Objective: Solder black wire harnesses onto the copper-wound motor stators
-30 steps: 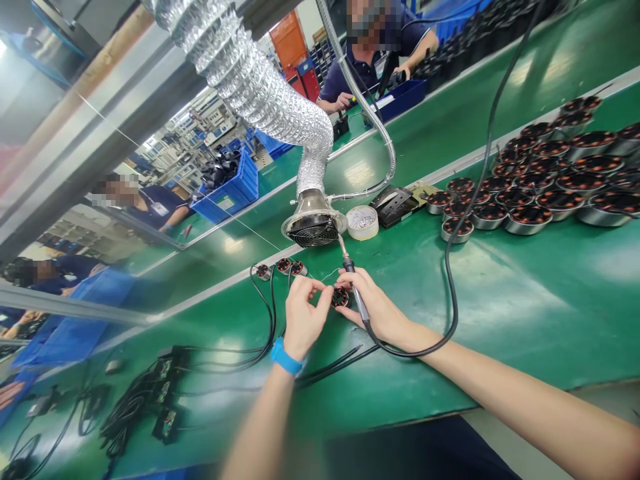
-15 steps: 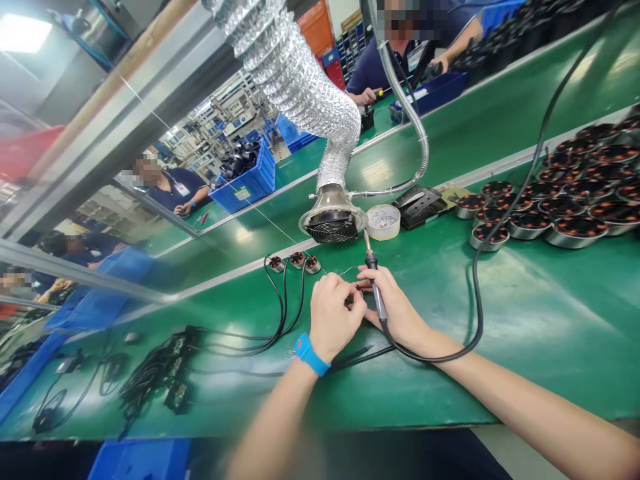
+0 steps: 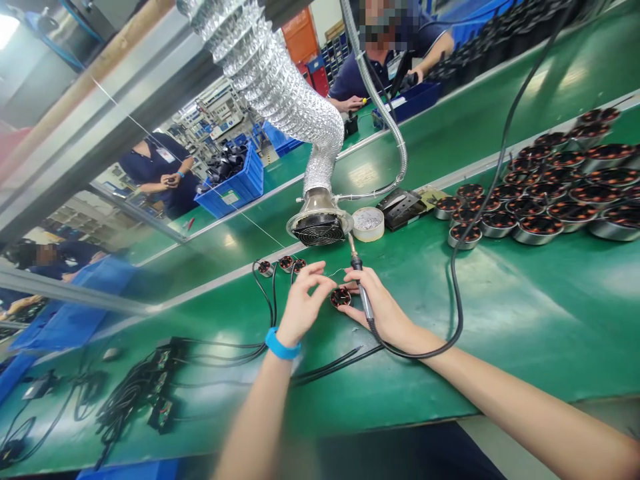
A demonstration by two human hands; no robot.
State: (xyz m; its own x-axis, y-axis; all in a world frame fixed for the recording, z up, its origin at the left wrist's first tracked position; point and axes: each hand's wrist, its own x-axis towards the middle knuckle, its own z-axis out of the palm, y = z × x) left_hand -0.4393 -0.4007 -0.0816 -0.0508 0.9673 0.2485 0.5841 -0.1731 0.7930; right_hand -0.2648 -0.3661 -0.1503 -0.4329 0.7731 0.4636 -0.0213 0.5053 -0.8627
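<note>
While the left hand (image 3: 303, 305) is lifting off, fingers spread open, the small motor (image 3: 341, 297) is lying uncovered on the green bench mat (image 3: 525, 320), just beside the right hand (image 3: 383, 308), which is gripping a soldering iron (image 3: 362, 291).

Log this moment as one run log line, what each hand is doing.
left hand: fingertips near small motor | right hand: holds soldering iron | small motor: on green bench mat

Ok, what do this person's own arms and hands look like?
Both forearms are bare, no sleeves in view, and the left hand and right hand wear no gloves. A bright blue wristband circles the left wrist; the right wrist has none.
</note>
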